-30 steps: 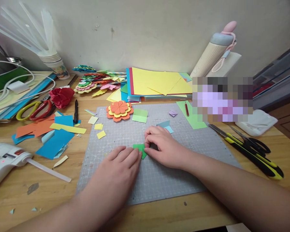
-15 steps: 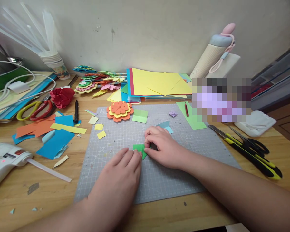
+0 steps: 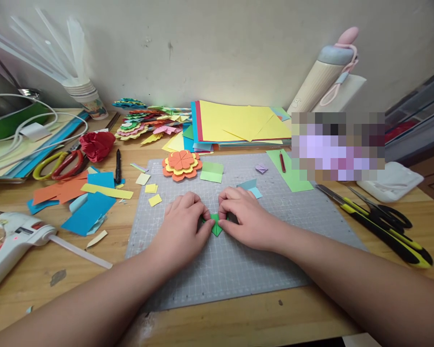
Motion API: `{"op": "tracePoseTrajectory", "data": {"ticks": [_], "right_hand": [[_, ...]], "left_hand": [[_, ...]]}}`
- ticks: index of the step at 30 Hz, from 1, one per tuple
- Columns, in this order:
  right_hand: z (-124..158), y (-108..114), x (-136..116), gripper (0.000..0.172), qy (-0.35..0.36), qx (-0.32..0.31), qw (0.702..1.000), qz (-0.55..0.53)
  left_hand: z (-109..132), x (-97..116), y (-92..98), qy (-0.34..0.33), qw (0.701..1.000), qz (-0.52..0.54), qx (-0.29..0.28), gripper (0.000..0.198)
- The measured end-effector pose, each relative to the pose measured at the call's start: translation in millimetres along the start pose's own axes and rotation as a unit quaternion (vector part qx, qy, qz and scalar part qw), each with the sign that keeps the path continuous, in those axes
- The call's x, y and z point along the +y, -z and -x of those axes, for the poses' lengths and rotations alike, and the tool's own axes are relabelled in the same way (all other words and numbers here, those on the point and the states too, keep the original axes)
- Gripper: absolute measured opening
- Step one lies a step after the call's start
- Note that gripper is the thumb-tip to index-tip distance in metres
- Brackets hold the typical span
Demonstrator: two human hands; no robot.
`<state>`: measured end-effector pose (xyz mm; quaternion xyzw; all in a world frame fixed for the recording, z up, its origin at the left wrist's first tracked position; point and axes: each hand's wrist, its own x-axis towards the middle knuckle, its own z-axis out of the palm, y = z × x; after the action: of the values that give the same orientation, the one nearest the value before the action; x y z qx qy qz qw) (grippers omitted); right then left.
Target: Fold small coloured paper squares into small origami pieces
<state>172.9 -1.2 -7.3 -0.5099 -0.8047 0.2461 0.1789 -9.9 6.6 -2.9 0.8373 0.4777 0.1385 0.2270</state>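
A small folded green paper piece [image 3: 216,226] lies on the grey cutting mat [image 3: 238,270]. My left hand [image 3: 183,229] has its fingers curled and presses on the left side of the green piece. From the right, my right hand [image 3: 246,217] pinches the same piece with bent fingers. Most of the paper is hidden under the fingertips; only a small green point shows between the hands. An orange and yellow paper flower [image 3: 181,164] rests at the mat's far edge.
A glue gun [image 3: 16,238] lies at the left, with paper scraps [image 3: 85,197], red scissors [image 3: 58,164] and a black pen [image 3: 118,165]. Stacked coloured sheets [image 3: 238,125] sit at the back. A yellow-black knife [image 3: 379,229] and black scissors [image 3: 383,212] lie at the right.
My left hand has moved up from flat on the mat and curled its fingers onto the green paper. The right hand has stayed on the paper.
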Motion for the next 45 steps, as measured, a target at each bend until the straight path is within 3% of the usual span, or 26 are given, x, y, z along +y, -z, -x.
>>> {"op": "tracePoseTrajectory", "data": {"ticks": [30,45], "right_hand": [[-3.1,-4.9,-6.8,0.018,-0.034,0.020,0.998,0.047],[-4.6,-5.5,-6.2,0.018,-0.031,0.012,0.999,0.039]], "left_hand": [[-0.8,-1.2,-0.9,0.011,1.000,0.010,0.006,0.003],[4.4,1.8,0.5,-0.048,0.998,0.020,-0.041,0.012]]}}
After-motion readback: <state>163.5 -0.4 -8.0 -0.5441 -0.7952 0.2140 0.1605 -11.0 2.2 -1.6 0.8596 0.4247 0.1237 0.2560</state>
